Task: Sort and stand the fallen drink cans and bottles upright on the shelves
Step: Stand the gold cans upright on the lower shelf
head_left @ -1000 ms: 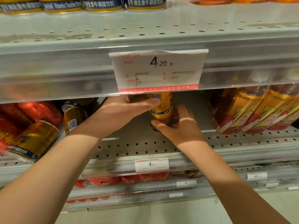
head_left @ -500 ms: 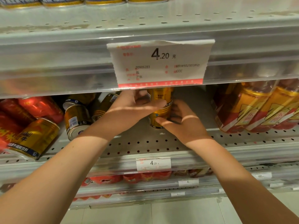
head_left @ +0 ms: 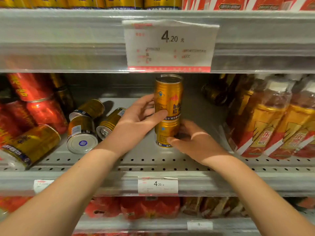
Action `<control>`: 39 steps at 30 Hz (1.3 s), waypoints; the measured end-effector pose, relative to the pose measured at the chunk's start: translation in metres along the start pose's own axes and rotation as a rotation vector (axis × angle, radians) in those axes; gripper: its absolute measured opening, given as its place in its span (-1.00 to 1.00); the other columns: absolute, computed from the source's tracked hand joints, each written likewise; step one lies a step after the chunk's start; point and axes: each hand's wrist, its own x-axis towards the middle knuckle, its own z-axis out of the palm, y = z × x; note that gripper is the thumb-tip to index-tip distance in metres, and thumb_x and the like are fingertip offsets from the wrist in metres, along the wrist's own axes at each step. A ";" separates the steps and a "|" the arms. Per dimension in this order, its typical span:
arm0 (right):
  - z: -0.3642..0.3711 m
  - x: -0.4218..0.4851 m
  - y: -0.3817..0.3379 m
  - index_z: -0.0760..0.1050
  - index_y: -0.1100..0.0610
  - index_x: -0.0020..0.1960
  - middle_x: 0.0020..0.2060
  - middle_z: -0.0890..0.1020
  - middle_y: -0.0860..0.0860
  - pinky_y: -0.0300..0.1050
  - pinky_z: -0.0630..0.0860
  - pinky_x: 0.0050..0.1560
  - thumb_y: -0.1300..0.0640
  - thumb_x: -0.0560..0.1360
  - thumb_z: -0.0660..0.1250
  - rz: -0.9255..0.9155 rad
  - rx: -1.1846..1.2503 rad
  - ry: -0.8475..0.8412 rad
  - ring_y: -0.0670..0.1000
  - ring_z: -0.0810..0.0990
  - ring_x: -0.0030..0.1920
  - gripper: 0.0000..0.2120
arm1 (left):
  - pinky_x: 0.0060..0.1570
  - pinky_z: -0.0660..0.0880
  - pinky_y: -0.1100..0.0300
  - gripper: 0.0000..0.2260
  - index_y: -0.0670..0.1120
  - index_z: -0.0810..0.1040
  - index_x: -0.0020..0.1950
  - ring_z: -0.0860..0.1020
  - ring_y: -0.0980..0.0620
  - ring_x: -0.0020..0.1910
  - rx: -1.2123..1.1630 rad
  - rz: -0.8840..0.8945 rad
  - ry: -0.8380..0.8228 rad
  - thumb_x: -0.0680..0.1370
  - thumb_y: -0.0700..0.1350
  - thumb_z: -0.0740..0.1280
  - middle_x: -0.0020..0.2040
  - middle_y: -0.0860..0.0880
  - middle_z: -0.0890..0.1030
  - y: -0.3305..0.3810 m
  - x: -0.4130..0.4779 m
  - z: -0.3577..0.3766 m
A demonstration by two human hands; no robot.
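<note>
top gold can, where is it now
Head view, centre: the top gold can stands upright on a lower gold can, just under the big price tag, held by the left hand.

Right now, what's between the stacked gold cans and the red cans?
Fallen gold cans lying on the shelf, plus the left hand, in the head view.

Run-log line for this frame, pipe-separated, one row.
left hand: grips upper gold can | right hand: grips lower gold can | pair: stacked, upright | fallen gold cans: lying at left
</note>
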 end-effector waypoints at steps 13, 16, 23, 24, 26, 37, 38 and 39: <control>0.007 -0.003 -0.010 0.35 -0.31 0.08 0.00 0.61 -0.26 -0.06 0.60 0.05 -0.27 0.32 0.46 -0.015 -0.115 0.075 -0.18 0.61 0.02 -0.59 | 0.04 0.56 0.40 -0.55 0.15 0.49 0.32 0.62 0.25 0.16 0.155 0.025 0.060 0.49 0.04 0.55 0.16 0.21 0.67 0.000 -0.007 0.010; 0.008 0.008 -0.018 0.34 -0.24 0.22 0.04 0.56 -0.23 -0.11 0.53 0.09 -0.19 0.42 0.49 0.006 -0.147 0.047 -0.14 0.58 0.05 -0.53 | 0.12 0.56 0.35 -0.55 0.15 0.52 0.37 0.62 0.21 0.20 0.156 0.002 0.041 0.51 0.02 0.53 0.20 0.18 0.67 0.000 -0.002 0.003; 0.010 0.031 -0.027 0.37 -0.05 0.41 0.26 0.58 -0.08 -0.01 0.51 0.26 -0.07 0.53 0.42 -0.009 -0.182 -0.028 -0.02 0.59 0.20 -0.50 | 0.00 0.55 0.45 -0.50 -0.08 0.44 0.43 0.64 0.34 0.04 0.187 -0.099 0.114 0.53 -0.07 0.50 0.09 0.16 0.70 0.000 0.020 -0.007; 0.008 0.031 -0.026 0.35 -0.04 0.44 0.28 0.57 -0.08 -0.01 0.51 0.26 -0.08 0.53 0.41 -0.005 -0.176 -0.024 -0.02 0.59 0.21 -0.48 | -0.05 0.54 0.47 -0.48 -0.07 0.43 0.44 0.62 0.36 0.01 0.222 -0.110 0.132 0.53 -0.04 0.50 0.12 0.19 0.65 0.002 0.021 -0.006; 0.002 0.027 -0.023 0.28 -0.01 0.52 0.31 0.52 -0.09 -0.06 0.50 0.27 -0.09 0.53 0.42 -0.010 -0.138 0.012 -0.05 0.56 0.23 -0.37 | -0.09 0.49 0.44 -0.48 0.04 0.41 0.40 0.59 0.32 -0.01 0.393 -0.084 0.222 0.51 0.06 0.52 0.16 0.20 0.57 0.005 0.015 -0.002; -0.057 -0.045 0.010 0.39 -0.26 0.15 -0.04 0.65 -0.16 -0.45 0.51 -0.09 0.19 0.53 0.42 -0.018 0.040 0.246 -0.30 0.60 -0.06 -0.60 | -0.13 0.44 0.43 -0.72 -0.05 0.53 0.25 0.56 0.14 -0.12 0.514 0.037 0.042 0.57 -0.16 0.46 0.01 0.02 0.57 -0.007 0.032 0.094; -0.059 -0.049 0.014 0.40 -0.24 0.15 -0.06 0.66 -0.13 -0.41 0.53 -0.08 0.23 0.53 0.42 -0.009 0.058 0.264 -0.26 0.61 -0.08 -0.58 | -0.09 0.45 0.47 -0.66 -0.07 0.52 0.33 0.58 0.11 -0.04 0.554 0.028 0.000 0.57 -0.15 0.45 0.08 0.02 0.58 -0.014 0.050 0.104; -0.061 -0.052 0.018 0.41 -0.23 0.17 -0.07 0.66 -0.11 -0.37 0.54 -0.08 0.26 0.52 0.41 -0.005 0.074 0.274 -0.22 0.62 -0.09 -0.55 | 0.03 0.49 0.42 -0.61 -0.09 0.49 0.39 0.60 0.07 0.07 0.573 0.024 -0.041 0.58 -0.15 0.44 0.16 0.00 0.59 -0.022 0.070 0.113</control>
